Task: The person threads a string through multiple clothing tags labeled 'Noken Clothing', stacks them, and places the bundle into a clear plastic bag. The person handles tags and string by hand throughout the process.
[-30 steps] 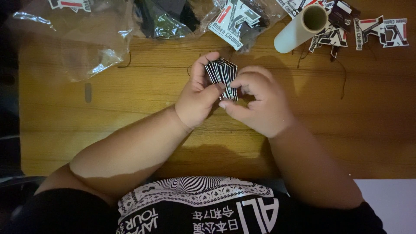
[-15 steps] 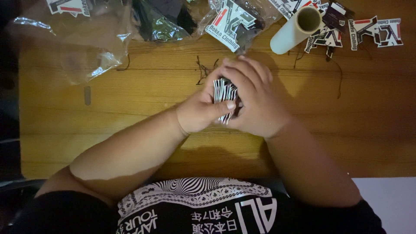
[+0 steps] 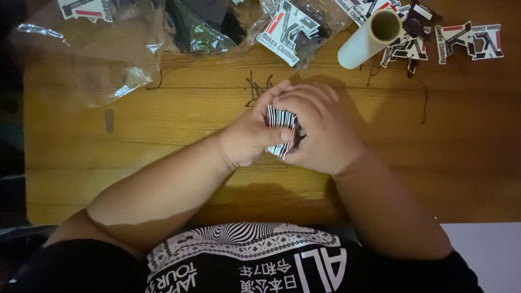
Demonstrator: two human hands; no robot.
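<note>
While clasped, hands (image 3: 290, 133) around striped tag (image 3: 280, 126)

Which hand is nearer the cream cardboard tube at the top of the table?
Right. The right hand lies below and left of the cream cardboard tube; the left hand sits farther left, both clasping the black-and-white striped card.

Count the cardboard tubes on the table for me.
1. A pale cardboard tube lies at the table's far right edge, beside loose printed tags. More could be hidden under the plastic bags at the far side.
</note>
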